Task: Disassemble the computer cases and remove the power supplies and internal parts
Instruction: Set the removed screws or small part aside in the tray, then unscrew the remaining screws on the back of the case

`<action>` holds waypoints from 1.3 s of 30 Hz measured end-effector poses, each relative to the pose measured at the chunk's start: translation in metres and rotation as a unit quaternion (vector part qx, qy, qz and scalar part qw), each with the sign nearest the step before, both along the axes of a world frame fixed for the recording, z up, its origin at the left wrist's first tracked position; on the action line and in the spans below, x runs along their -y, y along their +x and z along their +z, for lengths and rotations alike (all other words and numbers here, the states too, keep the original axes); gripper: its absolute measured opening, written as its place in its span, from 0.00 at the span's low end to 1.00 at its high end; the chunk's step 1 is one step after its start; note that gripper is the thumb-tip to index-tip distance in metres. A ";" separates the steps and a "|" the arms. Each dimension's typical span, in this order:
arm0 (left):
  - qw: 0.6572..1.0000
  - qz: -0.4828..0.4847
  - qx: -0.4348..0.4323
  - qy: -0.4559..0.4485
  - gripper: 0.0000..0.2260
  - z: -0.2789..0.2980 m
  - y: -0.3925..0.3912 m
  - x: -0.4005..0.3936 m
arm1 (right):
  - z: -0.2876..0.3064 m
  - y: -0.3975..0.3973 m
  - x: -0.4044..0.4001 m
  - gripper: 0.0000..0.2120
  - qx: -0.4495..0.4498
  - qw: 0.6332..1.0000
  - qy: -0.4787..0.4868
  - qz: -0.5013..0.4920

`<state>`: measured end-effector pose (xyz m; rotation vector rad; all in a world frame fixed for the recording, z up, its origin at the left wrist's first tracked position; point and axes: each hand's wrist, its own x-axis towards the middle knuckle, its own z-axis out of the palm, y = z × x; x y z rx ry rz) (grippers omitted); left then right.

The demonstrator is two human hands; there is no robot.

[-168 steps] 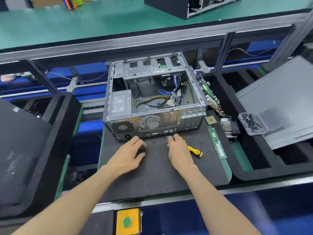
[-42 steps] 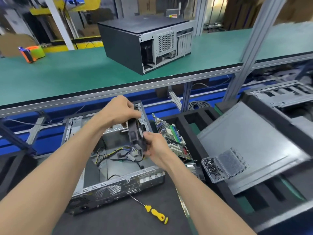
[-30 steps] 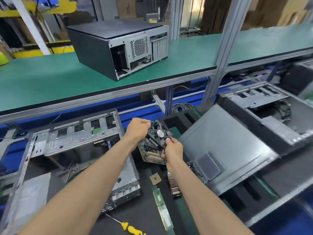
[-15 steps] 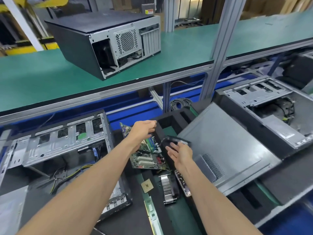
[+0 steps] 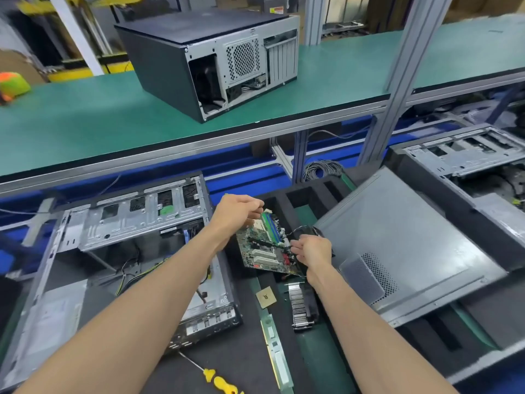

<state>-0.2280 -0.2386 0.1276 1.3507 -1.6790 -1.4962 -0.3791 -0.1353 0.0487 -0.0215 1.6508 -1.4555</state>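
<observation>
hands meet over the motherboard at frame centre, which leans in a black foam tray. left hand hovers above the board's upper edge, fingers loosely curled, holding nothing visible. right hand sits at the board's right edge beside a black fan; its fingers are curled, but whether they pinch the fan cannot be told. opened computer case lies at left, cables inside. grey side panel rests tilted at right. heatsink, cpu chip and memory stick lie below centre. yellow screwdriver sits at the bottom edge. closed case stands on the upper green shelf.
</observation>
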 end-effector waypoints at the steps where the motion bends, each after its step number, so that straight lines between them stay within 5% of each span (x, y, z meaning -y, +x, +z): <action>1: 1.000 0.002 0.003 -0.003 0.09 0.001 0.005 0.000 | 0.002 0.006 0.000 0.09 -0.003 1.000 0.000 0.023; 7: 1.000 0.004 0.004 -0.024 0.10 0.006 0.042 -0.011 | 0.030 0.062 0.008 0.09 -0.023 0.987 -0.058 0.145; 13: 0.999 0.038 -0.002 -0.013 0.08 0.008 0.091 -0.022 | 0.057 0.116 0.015 0.08 -0.146 0.954 -0.107 0.241; 19: 0.997 0.011 0.066 -0.048 0.05 0.004 0.153 -0.038 | 0.067 0.162 0.006 0.02 -0.438 0.836 -0.112 0.310; 26: 0.981 -0.036 0.154 -0.113 0.09 -0.005 0.209 -0.067 | 0.067 0.211 -0.016 0.02 -0.533 0.735 -0.070 0.414; 33: 0.952 -0.114 0.185 -0.217 0.08 -0.014 0.256 -0.096 | 0.053 0.247 -0.060 0.04 -0.639 0.673 -0.138 0.346; 39: 0.910 -0.204 0.203 -0.298 0.04 -0.018 0.300 -0.109 | 0.042 0.256 -0.088 0.06 -0.741 0.551 -0.209 0.322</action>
